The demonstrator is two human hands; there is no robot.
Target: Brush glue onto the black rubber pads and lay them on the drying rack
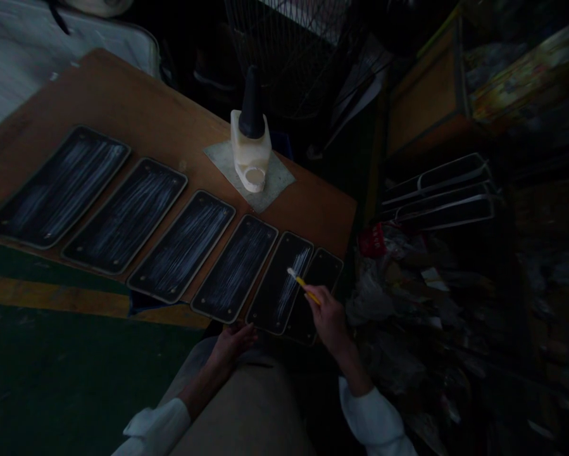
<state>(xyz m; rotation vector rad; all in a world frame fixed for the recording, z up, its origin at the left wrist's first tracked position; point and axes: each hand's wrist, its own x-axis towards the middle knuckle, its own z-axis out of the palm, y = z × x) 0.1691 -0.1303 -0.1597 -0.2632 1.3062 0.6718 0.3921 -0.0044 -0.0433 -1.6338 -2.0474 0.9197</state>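
Note:
My right hand [329, 320] grips a small brush [307, 289] with a yellow handle and a pale tip. The tip meets a dark rectangular panel [269, 297] with rounded corners, where white streaks run along its right side. A darker panel [319, 278] lies partly under my right hand, with no streaks visible on it. At the table's near edge, my left hand [231, 347] is loosely open beside the lower ends of the panels, its fingers slightly bent. The neighbouring panel [237, 266] bears white streaks across most of its face.
Further left lie more streaked panels [182, 247]. A whitish bottle [249, 152] with a black cone-shaped top stands on a grey sheet [277, 180] on the brown table [170, 114]. Strapped dark panels [440, 193] and plastic bags [383, 304] are at the right. Behind stands a wire fan guard [288, 57].

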